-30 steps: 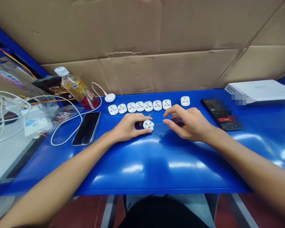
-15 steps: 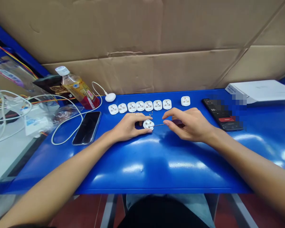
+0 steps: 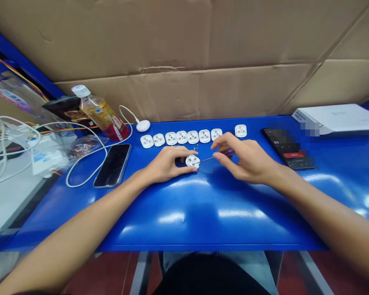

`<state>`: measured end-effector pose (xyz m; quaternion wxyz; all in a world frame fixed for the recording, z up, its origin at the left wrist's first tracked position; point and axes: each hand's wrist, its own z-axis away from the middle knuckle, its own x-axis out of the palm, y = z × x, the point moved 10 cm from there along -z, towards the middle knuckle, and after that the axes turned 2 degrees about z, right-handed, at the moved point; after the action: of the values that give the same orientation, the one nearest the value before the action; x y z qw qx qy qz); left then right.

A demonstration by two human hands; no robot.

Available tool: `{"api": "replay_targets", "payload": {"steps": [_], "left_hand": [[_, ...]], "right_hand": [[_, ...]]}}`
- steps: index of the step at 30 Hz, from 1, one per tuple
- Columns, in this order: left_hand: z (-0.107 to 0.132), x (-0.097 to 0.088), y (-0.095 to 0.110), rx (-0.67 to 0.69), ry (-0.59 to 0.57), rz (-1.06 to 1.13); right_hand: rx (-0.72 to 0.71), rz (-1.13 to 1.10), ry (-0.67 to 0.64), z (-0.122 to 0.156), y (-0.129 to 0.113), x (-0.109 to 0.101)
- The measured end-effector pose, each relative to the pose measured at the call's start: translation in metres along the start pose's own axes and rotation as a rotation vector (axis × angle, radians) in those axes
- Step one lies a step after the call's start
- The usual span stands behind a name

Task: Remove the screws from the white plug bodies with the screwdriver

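Note:
My left hand (image 3: 167, 164) rests on the blue table (image 3: 203, 213) and pinches a white plug part (image 3: 192, 160) between thumb and fingers. My right hand (image 3: 244, 157) grips a small screwdriver (image 3: 215, 157) by its dark handle; the thin shaft points left, with the tip on the plug part. Behind my hands lies a row of several white plug parts (image 3: 181, 137), and one more plug part (image 3: 240, 130) sits apart to the right. A few tiny screws (image 3: 196, 146) lie loose between the row and my hands.
A dark phone (image 3: 112, 164) lies at the left, ringed by a white cable (image 3: 89, 153) leading to a white puck (image 3: 143, 125). A tilted drink bottle (image 3: 100, 113) stands behind it. Another phone (image 3: 287, 148) and a white box (image 3: 335, 116) sit at the right. Cardboard (image 3: 184, 53) walls the back.
My right hand has lifted a little and moved toward the row, so the screwdriver now slants upward from the plug part. My left hand holds the part in the same spot.

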<state>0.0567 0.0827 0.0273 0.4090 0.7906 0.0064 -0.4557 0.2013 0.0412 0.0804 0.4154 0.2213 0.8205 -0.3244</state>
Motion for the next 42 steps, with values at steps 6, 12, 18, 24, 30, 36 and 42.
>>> {"api": "replay_targets", "payload": {"steps": [6,12,18,24,30,36,42], "left_hand": [[0.0,0.0,0.0,0.004,0.004,0.01],[0.0,0.001,-0.001,0.011,-0.001,0.0],[-0.001,0.001,0.001,0.011,-0.015,0.025],[-0.001,0.0,0.001,0.015,0.024,0.029],[0.0,0.001,0.004,0.034,0.057,-0.033],[0.0,0.002,0.004,0.035,0.003,-0.091],[0.002,-0.001,-0.002,0.014,0.004,-0.107]], "right_hand": [[0.013,0.049,-0.001,-0.001,-0.001,-0.001],[0.114,0.022,0.001,-0.001,0.005,0.002],[0.053,-0.019,-0.085,-0.001,-0.006,0.003],[0.241,-0.082,-0.066,-0.004,-0.004,0.001],[0.378,-0.143,-0.005,0.0,-0.002,0.004],[0.341,-0.105,0.256,0.003,0.011,-0.019],[0.34,-0.129,0.317,0.008,0.04,-0.008]]}}
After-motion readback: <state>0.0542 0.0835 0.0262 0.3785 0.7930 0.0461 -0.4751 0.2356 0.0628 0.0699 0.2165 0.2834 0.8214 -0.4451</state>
